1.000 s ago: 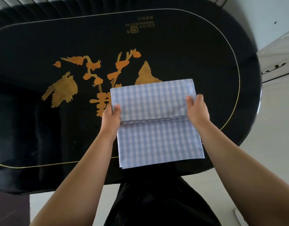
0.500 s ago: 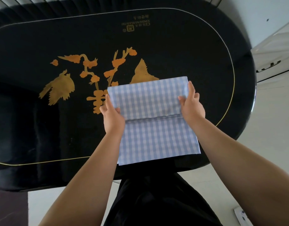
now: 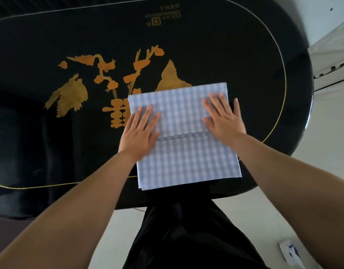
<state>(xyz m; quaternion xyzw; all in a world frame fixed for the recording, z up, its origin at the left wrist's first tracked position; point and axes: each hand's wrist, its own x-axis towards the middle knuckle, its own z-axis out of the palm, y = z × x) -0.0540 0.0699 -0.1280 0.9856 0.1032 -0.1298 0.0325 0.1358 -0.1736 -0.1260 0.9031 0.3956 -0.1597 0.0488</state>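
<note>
A folded blue-and-white checked cloth (image 3: 186, 160) lies flat on the near right part of a black oval table (image 3: 225, 45), its near edge reaching the table's rim. A hem line crosses its middle. My left hand (image 3: 140, 133) lies flat on the cloth's left side with straight fingers pointing away. My right hand (image 3: 223, 119) presses flat on the right side, fingers spread, the outermost finger over the cloth's right edge.
The table top carries gold and orange bird and blossom artwork (image 3: 109, 86) left of the cloth. White furniture (image 3: 334, 55) stands to the right. A pale floor lies below, with a small white packet (image 3: 291, 253) at the lower right. My dark-clothed legs (image 3: 186, 239) are under the table's edge.
Both hands let go of the folded cloth's side edges and moved inward onto its top, now lying flat with straight fingers. The cloth stays in place.
</note>
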